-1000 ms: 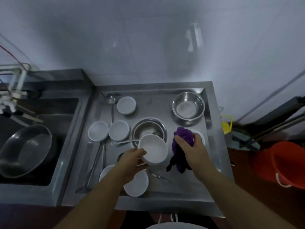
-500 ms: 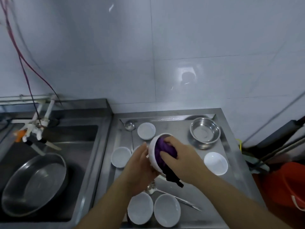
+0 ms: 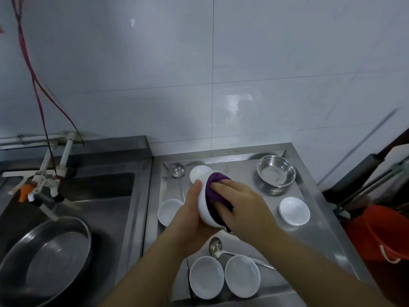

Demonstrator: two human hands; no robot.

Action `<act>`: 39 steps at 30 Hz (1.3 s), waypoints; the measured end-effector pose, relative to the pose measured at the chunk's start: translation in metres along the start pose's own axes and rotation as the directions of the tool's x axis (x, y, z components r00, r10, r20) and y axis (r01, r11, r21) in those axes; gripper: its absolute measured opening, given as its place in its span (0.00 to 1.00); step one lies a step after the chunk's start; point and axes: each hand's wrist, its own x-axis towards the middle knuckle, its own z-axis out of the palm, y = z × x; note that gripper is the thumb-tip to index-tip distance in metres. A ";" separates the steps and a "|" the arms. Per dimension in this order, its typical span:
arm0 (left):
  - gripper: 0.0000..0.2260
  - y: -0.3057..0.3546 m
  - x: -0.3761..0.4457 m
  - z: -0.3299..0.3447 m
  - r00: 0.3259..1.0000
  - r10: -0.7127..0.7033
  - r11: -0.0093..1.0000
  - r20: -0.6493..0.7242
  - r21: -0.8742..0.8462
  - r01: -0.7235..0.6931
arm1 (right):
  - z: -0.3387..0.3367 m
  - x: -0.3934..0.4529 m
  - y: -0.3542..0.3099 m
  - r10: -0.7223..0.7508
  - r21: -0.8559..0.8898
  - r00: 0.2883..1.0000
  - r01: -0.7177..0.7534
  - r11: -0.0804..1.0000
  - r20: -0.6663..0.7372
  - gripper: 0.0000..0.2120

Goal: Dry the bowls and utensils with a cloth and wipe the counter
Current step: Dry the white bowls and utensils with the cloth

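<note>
My left hand [image 3: 192,216] grips a white bowl [image 3: 204,209] from below, tilted on its side above the steel counter [image 3: 318,231]. My right hand [image 3: 240,203] presses a purple cloth [image 3: 213,187] into the bowl's inside. Around them on the counter lie several white bowls: one at the back [image 3: 199,172], one at the left [image 3: 169,211], one at the right [image 3: 294,210], two near the front [image 3: 207,276] [image 3: 242,275]. A steel bowl [image 3: 276,173] sits at the back right. A ladle [image 3: 178,170] lies at the back left, another ladle [image 3: 215,245] under my hands.
A sink [image 3: 93,196] at the left holds a large steel basin [image 3: 44,260], with a tap [image 3: 42,187] above it. A red bucket [image 3: 385,235] stands on the floor at the right. White tiled wall rises behind the counter.
The cloth has gone from hanging beside the bowl into the bowl, which my left hand has tipped on its side. The view has tilted upward toward the wall.
</note>
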 end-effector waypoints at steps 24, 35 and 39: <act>0.40 0.001 -0.022 -0.007 0.986 0.147 0.987 0.074 -0.074 -0.141 | 0.001 0.030 -0.047 0.487 0.777 0.765 -0.581 0.242 0.421 0.11; 0.33 0.010 -0.011 0.004 0.956 0.265 0.963 -0.127 0.084 -0.256 | 0.007 0.050 -0.036 0.400 -0.034 0.904 -0.400 0.916 0.147 0.11; 0.39 0.007 -0.016 -0.003 0.949 0.295 0.942 -0.108 0.199 -0.270 | -0.012 0.055 -0.031 0.495 0.006 0.725 -0.567 0.824 0.479 0.12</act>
